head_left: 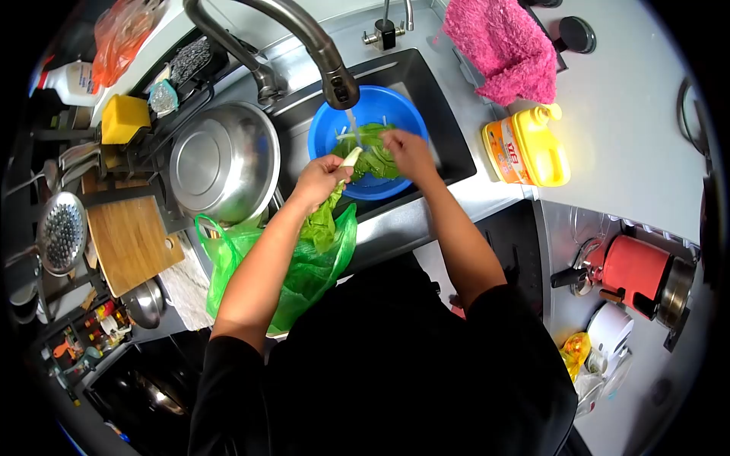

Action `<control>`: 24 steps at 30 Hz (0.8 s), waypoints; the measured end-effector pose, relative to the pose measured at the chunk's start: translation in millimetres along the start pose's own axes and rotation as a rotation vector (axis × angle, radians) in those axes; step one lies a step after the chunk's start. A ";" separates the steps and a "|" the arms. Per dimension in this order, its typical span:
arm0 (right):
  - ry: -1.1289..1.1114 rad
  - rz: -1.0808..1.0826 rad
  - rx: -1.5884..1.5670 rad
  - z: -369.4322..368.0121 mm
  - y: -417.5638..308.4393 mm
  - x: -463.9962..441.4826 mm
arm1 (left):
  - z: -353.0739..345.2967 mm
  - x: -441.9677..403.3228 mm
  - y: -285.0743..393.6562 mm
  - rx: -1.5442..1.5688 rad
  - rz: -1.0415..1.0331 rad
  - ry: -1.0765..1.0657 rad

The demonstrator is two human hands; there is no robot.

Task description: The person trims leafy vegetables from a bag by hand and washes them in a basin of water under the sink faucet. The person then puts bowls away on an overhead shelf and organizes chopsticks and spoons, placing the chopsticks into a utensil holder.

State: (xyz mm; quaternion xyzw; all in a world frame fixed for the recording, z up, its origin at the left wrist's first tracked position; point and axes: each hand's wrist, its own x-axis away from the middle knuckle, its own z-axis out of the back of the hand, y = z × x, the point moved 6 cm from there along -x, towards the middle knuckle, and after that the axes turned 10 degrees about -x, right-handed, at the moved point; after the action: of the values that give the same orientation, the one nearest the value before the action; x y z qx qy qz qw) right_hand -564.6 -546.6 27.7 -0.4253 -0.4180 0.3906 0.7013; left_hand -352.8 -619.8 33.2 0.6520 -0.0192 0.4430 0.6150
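Note:
My left hand (322,180) is closed around a bunch of leafy greens (322,226), its pale stem end pointing up over the basin and its leaves hanging down toward me. My right hand (410,156) is above the right side of the blue basin (368,95), fingers curled and slightly blurred; what they hold, if anything, I cannot make out. Loose green leaves (372,157) lie in the basin, with water running onto them from the faucet (338,83). A green plastic bag (304,285) sits under my left forearm at the counter's front edge.
The basin stands in a dark sink (449,144). To its left is an upturned steel bowl (215,169), with a yellow sponge (125,119) and cutting board (131,242) beyond. A yellow detergent jug (526,148) and a pink cloth (506,49) are on the right.

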 end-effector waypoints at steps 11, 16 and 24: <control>-0.187 -0.226 -0.835 -77.6 26.2 9.0 | -30.4 -21.2 -12.6 0.479 0.323 -0.160; 0.034 -0.084 -0.623 -72.2 39.6 10.9 | -49.2 -28.5 -27.9 0.134 0.079 -0.136; -0.103 -0.119 -0.203 -49.6 28.7 12.6 | -39.3 -25.1 -31.2 0.172 0.138 -0.074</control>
State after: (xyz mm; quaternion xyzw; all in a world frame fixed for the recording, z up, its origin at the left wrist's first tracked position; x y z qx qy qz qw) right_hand -520.3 -539.1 -10.0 -0.4478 -0.5153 0.3251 0.6544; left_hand -372.0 -593.1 -12.3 0.7153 -0.0488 0.4601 0.5237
